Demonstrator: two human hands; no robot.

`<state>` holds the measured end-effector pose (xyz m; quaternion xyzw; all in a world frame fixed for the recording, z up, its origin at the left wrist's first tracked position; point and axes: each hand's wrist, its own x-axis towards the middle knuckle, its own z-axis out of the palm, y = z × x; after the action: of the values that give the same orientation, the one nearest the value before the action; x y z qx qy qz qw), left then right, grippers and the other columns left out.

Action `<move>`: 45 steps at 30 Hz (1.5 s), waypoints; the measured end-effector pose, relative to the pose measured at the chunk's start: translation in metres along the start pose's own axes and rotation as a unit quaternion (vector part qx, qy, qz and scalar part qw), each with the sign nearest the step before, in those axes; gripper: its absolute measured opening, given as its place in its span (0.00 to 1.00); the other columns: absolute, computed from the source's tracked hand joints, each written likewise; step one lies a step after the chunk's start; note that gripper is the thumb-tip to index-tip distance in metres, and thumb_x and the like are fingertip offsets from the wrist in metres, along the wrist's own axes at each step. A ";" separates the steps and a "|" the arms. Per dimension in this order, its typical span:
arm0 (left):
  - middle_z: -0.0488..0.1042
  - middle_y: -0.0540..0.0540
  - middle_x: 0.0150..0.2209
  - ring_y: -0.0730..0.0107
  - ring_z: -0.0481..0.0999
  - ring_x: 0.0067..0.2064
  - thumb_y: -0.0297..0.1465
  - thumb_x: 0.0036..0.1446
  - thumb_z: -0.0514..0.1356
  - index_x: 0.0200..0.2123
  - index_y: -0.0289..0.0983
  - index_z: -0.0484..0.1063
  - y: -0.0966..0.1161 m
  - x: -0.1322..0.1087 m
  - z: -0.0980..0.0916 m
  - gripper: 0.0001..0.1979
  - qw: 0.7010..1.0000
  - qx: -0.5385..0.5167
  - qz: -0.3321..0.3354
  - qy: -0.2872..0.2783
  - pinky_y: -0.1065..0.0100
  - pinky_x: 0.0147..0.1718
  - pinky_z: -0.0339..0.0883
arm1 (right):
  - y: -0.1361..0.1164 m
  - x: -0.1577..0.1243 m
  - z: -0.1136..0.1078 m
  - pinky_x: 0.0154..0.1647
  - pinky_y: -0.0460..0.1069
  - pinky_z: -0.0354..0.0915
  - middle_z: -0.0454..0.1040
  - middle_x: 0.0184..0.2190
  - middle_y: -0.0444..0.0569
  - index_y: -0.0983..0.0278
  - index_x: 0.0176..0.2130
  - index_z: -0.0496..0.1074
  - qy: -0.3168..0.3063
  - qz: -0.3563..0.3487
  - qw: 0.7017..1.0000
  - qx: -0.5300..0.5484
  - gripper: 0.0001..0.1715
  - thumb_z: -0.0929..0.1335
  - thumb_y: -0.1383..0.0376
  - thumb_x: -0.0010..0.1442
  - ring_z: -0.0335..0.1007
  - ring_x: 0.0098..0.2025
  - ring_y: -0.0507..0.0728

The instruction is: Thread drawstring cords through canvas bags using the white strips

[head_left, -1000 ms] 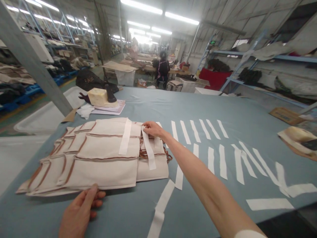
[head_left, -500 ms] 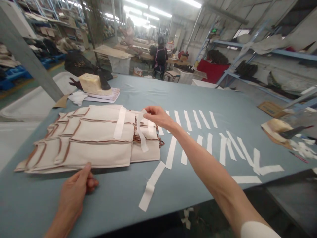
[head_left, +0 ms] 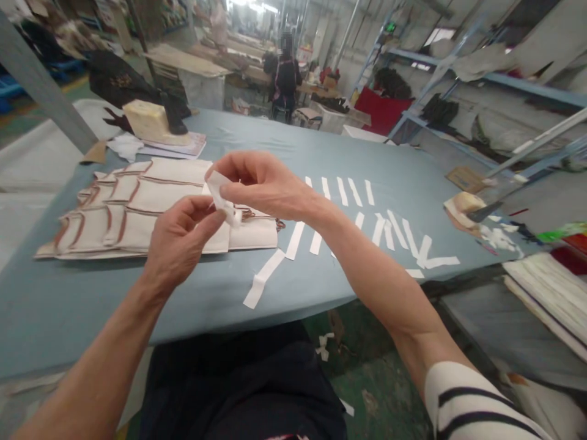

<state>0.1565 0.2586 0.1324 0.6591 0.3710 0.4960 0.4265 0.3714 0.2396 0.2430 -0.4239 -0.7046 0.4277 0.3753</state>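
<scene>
A short white strip (head_left: 219,194) is held above the stacked fabric pieces. My right hand (head_left: 259,183) pinches its upper part between thumb and fingers. My left hand (head_left: 186,235) has thumb and forefinger closed at the strip's lower end. Beneath both hands lie cream fabric pieces (head_left: 123,223) with brown edging, overlapped in rows at the left of the table. Their right part is partly hidden by my hands. More white strips (head_left: 263,278) are laid out on the blue-grey table cover (head_left: 211,305), right of the stack.
A yellowish foam block (head_left: 145,119) with a black object rests on papers at the back left. Another foam block (head_left: 468,201) and white scraps (head_left: 499,238) lie at the right end. A metal post (head_left: 50,79) slants at the left. A person (head_left: 285,79) sits farther back.
My left hand has risen from the fabric's front edge to the strip. My right hand has brought the strip left and nearer to me. The view has tilted downward.
</scene>
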 end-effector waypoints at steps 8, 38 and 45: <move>0.80 0.49 0.25 0.64 0.75 0.27 0.57 0.52 0.77 0.35 0.38 0.83 -0.001 -0.102 0.037 0.28 0.968 -0.082 -0.192 -0.137 0.66 0.28 0.70 | 0.028 -0.094 -0.012 0.32 0.46 0.59 0.74 0.32 0.39 0.65 0.47 0.81 0.084 0.056 0.994 -0.044 0.18 0.70 0.64 0.57 0.64 0.32 0.50; 0.87 0.35 0.64 0.40 0.82 0.63 0.37 0.80 0.60 0.64 0.40 0.81 -0.112 -0.159 0.155 0.17 0.865 0.357 0.280 -0.214 0.44 0.63 0.78 | 0.199 -0.239 -0.042 0.61 0.58 0.75 0.83 0.64 0.56 0.61 0.66 0.77 0.320 0.336 0.808 -0.363 0.24 0.67 0.71 0.76 0.83 0.60 0.65; 0.82 0.30 0.71 0.36 0.82 0.66 0.36 0.80 0.59 0.65 0.38 0.81 -0.113 -0.158 0.154 0.19 0.885 0.308 0.251 -0.244 0.39 0.65 0.78 | 0.179 -0.267 -0.034 0.61 0.57 0.75 0.87 0.53 0.55 0.61 0.59 0.82 0.343 0.294 0.819 -0.354 0.20 0.65 0.67 0.76 0.84 0.52 0.64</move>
<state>0.2613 0.1256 -0.0482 0.9285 0.2115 0.2710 0.1406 0.5471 0.0532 0.0460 -0.8338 -0.4749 0.0655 0.2737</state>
